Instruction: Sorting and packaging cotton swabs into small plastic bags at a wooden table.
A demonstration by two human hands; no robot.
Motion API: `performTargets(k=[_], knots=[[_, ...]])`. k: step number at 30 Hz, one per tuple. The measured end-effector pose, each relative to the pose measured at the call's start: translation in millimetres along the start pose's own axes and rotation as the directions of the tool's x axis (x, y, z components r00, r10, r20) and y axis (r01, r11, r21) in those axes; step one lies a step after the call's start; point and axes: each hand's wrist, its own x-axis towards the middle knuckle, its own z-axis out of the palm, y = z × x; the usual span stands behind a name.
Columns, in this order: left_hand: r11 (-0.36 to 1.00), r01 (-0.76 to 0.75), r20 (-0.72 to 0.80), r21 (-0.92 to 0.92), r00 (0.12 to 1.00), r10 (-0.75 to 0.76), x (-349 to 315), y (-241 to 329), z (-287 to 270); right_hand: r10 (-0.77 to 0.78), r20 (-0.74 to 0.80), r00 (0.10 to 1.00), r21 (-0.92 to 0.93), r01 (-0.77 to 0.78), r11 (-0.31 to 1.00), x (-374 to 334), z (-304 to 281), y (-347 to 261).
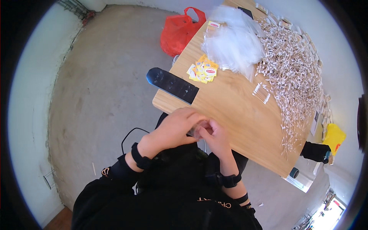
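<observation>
Printing around you, mostly illegible.
You are wearing a black top point(153, 195) showing orange lettering point(229, 204) on its front and cuffs; yellow-and-white cards point(201, 73) are bearing tiny red labels point(210, 71).

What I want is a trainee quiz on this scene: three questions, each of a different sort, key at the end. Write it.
1. True or false: the pile of yellow-and-white cards lies between the black slab and the pile of clear plastic bags.
2. What colour is the handled plastic bag beyond the left edge of the wooden table? (A) green (B) red (C) blue
3. Fill in: seen from the left hand and right hand, the large heap of cotton swabs lies farther off and to the ____.

Key: 1 true; 2 B; 3 right.
</observation>
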Motion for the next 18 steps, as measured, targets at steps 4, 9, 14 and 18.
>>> performTargets(k=[4, 9, 14, 18], knots=[[0.975, 0.223, -0.245, -0.018, 0.944, -0.221, -17, -20, -40, -0.026, -0.064, 0.998, -0.060, 0.022, 0.998, -2, -10, -4], [0.869, 0.488, -0.426, 0.085, 0.806, -0.411, -45, -110, -82, -0.028, -0.335, 0.942, -0.094, -0.004, 0.996, -14, -68, 21], [0.833, 0.531, -0.405, 0.155, 0.803, -0.437, -37, -159, -83, 0.032, -0.433, 0.901, -0.046, -0.058, 0.997, -43, -86, 34], [0.856, 0.460, -0.332, 0.236, 0.866, -0.374, -15, -156, -90, 0.059, -0.456, 0.888, -0.003, -0.068, 0.998, -53, -85, 42]])
